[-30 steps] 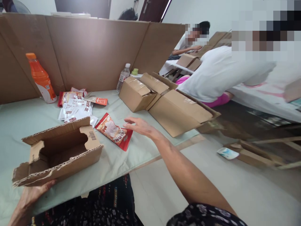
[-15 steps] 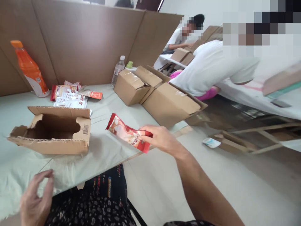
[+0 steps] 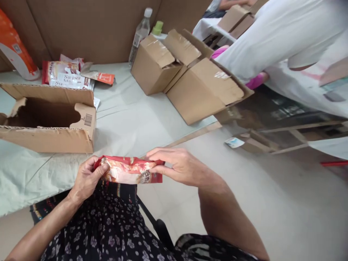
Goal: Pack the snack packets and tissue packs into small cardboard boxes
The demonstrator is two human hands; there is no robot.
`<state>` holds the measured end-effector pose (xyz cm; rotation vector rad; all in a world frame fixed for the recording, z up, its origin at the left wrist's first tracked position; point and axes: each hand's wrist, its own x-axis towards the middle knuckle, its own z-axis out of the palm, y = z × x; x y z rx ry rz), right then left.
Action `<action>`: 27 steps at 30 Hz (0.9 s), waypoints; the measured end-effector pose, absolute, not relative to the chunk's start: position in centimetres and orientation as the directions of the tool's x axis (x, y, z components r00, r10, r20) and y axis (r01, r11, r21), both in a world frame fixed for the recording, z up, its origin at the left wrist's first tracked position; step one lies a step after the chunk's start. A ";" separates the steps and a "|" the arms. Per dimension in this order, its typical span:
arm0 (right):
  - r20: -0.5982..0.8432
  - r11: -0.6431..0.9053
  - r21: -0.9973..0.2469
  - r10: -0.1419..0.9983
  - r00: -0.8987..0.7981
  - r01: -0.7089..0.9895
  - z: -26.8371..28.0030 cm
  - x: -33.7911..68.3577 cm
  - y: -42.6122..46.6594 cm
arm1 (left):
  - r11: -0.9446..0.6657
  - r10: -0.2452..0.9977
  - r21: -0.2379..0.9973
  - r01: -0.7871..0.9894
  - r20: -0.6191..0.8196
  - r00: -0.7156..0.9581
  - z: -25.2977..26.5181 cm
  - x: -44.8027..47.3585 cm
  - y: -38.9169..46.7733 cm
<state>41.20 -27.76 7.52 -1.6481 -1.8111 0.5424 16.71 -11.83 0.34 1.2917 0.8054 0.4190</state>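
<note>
A red and cream plastic snack packet [image 3: 127, 171] is stretched level between both hands, above my lap at the table's front edge. My left hand [image 3: 88, 177] pinches its left end, thumb on top. At the other end, my right hand [image 3: 176, 165] grips the packet between thumb and fingers. An open cardboard box [image 3: 49, 139] stands on the table just beyond my left hand; its inside is dark and I cannot see what it holds. Behind that box lies a small pile of packets [image 3: 70, 74], red and white, with an orange-ended one beside them.
An orange bottle [image 3: 19, 54] and a clear plastic bottle [image 3: 140, 34] stand by the cardboard partition [image 3: 89, 29]. Cardboard boxes [image 3: 201, 90] sit at the table's right side. Beyond them is a person in white [image 3: 285, 40]. Another small box [image 3: 255, 141] is low at right.
My left hand has come up from the table edge and taken the packet's left end. My right hand has brought the packet nearer my body and levelled it. The view has tipped downward.
</note>
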 end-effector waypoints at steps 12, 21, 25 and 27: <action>-0.271 -0.132 -0.644 0.961 -0.063 0.754 5.0 38.1 -24.9 | -0.103 0.637 0.987 0.120 -0.028 0.771 0.6 15.6 -12.6; 0.020 -0.096 -0.678 0.989 0.149 0.729 3.6 39.6 -25.9 | -0.676 0.475 0.733 0.081 0.348 0.808 4.6 9.5 -10.0; 0.478 -0.065 -0.691 0.705 0.523 0.720 7.8 42.1 -25.4 | -0.847 0.496 0.483 0.221 0.571 0.654 10.6 5.3 -6.2; 0.663 0.075 -0.688 0.469 0.583 0.722 10.4 41.5 -22.9 | -0.882 0.470 0.363 0.299 0.641 0.607 13.3 4.8 -3.7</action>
